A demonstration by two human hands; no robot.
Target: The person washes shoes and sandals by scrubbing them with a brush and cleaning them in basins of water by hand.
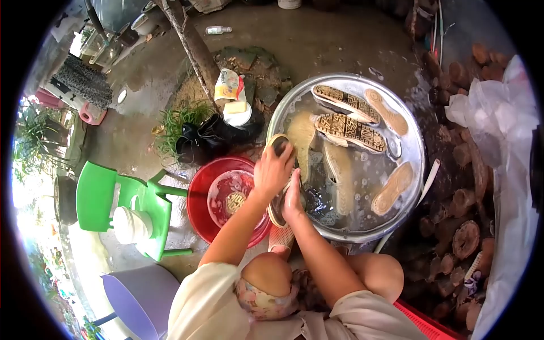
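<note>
Standing at left, a green chair (97, 195) neighbours a red basin (195, 192). Between that and the metal tub (423, 158), the left hand (272, 173) grips a shoe (275, 213); the right hand (293, 203) presses straight-fingered along it, whether clasping I cannot tell. Right, the tub holds upturned shoes (351, 130) and pale soles (392, 188).

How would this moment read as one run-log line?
left hand: gripping shoe | right hand: alongside, grip unclear | metal basin: other shoes, sudsy water | red tub: beside basin
</note>
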